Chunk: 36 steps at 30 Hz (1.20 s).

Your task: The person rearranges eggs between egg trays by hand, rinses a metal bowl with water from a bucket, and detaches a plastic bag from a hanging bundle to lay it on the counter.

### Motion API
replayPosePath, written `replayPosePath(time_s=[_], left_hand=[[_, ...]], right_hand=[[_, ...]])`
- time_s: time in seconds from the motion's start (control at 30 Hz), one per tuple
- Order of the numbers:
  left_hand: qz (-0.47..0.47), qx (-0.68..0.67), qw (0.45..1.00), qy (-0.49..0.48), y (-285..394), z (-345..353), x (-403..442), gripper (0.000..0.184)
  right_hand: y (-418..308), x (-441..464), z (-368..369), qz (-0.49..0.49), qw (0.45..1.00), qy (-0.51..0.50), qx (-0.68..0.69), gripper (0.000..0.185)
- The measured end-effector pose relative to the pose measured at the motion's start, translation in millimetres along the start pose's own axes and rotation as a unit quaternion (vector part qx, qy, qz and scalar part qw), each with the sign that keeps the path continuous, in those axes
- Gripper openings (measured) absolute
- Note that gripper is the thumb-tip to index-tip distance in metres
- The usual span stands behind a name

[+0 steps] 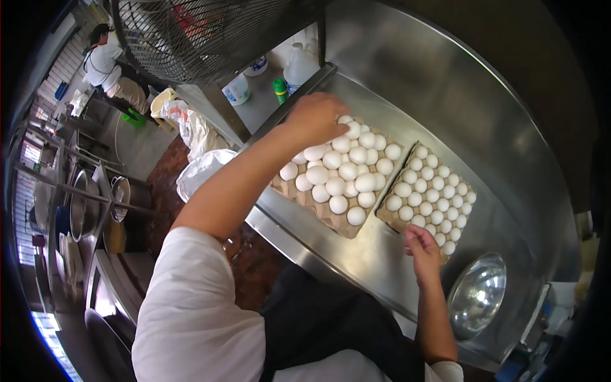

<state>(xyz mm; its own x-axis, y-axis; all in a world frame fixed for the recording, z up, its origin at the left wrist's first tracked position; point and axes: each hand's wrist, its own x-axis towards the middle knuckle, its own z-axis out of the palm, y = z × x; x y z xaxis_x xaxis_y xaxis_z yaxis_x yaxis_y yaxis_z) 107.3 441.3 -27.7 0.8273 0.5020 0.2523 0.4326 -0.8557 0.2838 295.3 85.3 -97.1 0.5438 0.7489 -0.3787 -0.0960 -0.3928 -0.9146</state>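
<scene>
My left hand (318, 118) reaches over the far side of a cardboard egg tray (349, 228). Its thumb and fingers close around a white egg (344, 120), partly hidden by the hand. White eggs (347, 170) are heaped in that tray, some lying on top of others. To the right lies a second cardboard tray (390, 217), with white eggs (435, 195) set in rows. At its near corner, my right hand (422, 249) hovers with its fingers curled together and no egg visible in them.
Both trays rest on a stainless steel counter (391, 270) with a high curved back. A shiny metal bowl (478, 298) stands at the right. Beyond the trays are a large fan (191, 38), a plastic jug (299, 67) and a green bottle (280, 91). Another person (108, 70) works far left.
</scene>
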Motion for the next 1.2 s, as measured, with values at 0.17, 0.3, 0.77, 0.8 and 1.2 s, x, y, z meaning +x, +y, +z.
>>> replayPosePath(time_s=[0.17,0.3,0.77,0.8,1.2], left_hand=[[0.007,0.088,0.952,-0.293,10,25,66,0.043],[0.035,0.188,0.901,-0.390,34,13,92,0.037],[-0.073,0.237,0.894,-0.372,20,2,87,0.049],[-0.059,0.207,0.914,-0.344,20,5,85,0.048],[-0.022,0.180,0.937,-0.298,66,47,75,0.044]], right_hand=[[-2,6,14,-0.074,0.996,-0.050,-0.009,0.033],[-11,-1,15,-0.052,0.998,-0.039,0.020,0.029],[12,-12,-16,-0.012,1.000,0.000,-0.013,0.034],[10,-12,-13,-0.014,1.000,-0.006,0.001,0.033],[21,-13,-11,-0.049,0.998,-0.032,-0.005,0.035]])
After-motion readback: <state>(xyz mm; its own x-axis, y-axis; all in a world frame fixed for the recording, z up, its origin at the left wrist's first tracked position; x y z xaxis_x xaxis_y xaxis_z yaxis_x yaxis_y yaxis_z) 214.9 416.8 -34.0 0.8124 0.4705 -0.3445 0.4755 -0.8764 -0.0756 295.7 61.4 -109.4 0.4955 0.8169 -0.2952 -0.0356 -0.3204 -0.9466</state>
